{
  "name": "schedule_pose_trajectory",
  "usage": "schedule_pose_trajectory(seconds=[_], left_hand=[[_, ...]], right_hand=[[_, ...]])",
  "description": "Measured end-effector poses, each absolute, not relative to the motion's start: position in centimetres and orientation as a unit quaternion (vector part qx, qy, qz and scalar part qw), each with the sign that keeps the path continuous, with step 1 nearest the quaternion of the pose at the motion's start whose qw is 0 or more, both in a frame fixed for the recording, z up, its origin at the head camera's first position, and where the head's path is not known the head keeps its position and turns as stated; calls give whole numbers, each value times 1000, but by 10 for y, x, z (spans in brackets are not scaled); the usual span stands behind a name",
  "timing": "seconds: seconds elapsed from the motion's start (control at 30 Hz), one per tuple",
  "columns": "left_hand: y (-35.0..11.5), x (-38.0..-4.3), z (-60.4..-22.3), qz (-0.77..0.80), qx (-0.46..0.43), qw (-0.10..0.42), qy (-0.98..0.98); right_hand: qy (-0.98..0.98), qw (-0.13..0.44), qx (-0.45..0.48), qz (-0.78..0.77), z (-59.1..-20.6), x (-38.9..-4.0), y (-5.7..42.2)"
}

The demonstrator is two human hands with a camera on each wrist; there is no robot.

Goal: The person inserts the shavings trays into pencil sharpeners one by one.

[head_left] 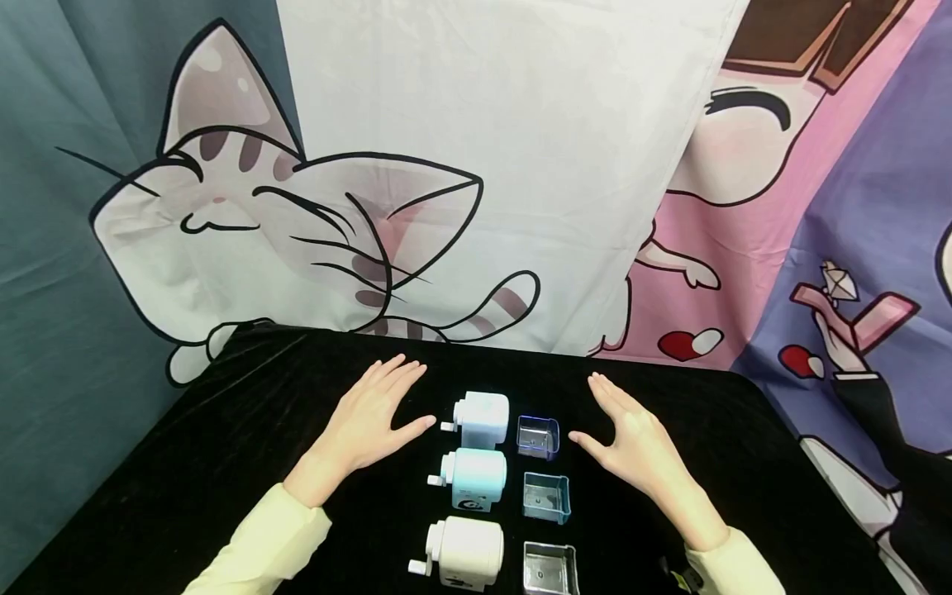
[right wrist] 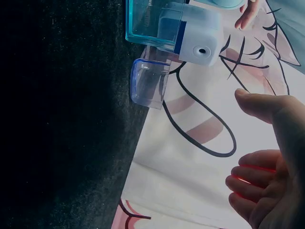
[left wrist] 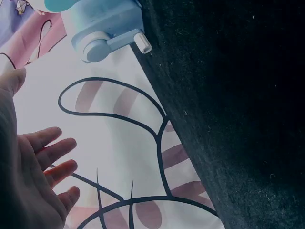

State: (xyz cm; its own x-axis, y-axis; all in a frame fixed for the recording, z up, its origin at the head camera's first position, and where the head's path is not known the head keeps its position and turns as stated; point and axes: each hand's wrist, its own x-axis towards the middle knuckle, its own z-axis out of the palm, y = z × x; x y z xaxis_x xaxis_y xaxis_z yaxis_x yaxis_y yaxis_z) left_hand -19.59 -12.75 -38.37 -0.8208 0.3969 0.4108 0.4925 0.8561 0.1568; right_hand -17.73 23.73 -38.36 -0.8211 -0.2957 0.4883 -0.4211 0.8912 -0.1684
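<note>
Three crank pencil sharpeners stand in a column on the black cloth: a pale blue one [head_left: 485, 417] at the back, a turquoise one [head_left: 478, 475] in the middle and a cream one [head_left: 468, 549] in front. To their right lie three see-through shavings drawers, blue-tinted [head_left: 539, 436], teal [head_left: 546, 497] and colourless [head_left: 550, 570]. My left hand [head_left: 364, 421] is left of the pale blue sharpener, fingers spread and holding nothing. Right of the blue-tinted drawer, my right hand [head_left: 635, 442] is likewise empty, its thumb apart from the fingers. In the right wrist view the pale blue sharpener [right wrist: 202, 36] shows its pencil hole.
Black cloth [head_left: 245, 463] covers the table. Behind it hangs a printed curtain [head_left: 565, 165] with a cartoon cat and figures. A small dark object with a yellow-green part [head_left: 680, 580] lies by the right sleeve [head_left: 732, 566].
</note>
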Motion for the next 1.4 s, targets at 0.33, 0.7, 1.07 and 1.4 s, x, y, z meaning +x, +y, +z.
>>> schedule_pose_trajectory(seconds=[0.33, 0.7, 1.07, 1.4], left_hand=[[-122, -204, -389, -122, -258, 188, -940], [-115, -213, -396, -133, -283, 178, -933], [-102, -219, -401, -147, -308, 154, -927], [-90, -221, -400, -147, -318, 160, -923]], right_hand=[[-941, 228, 203, 143, -388, -182, 235], [-932, 239, 226, 154, -392, -189, 230], [-938, 214, 227, 150, -398, -192, 227], [-937, 206, 237, 154, -404, -194, 225]])
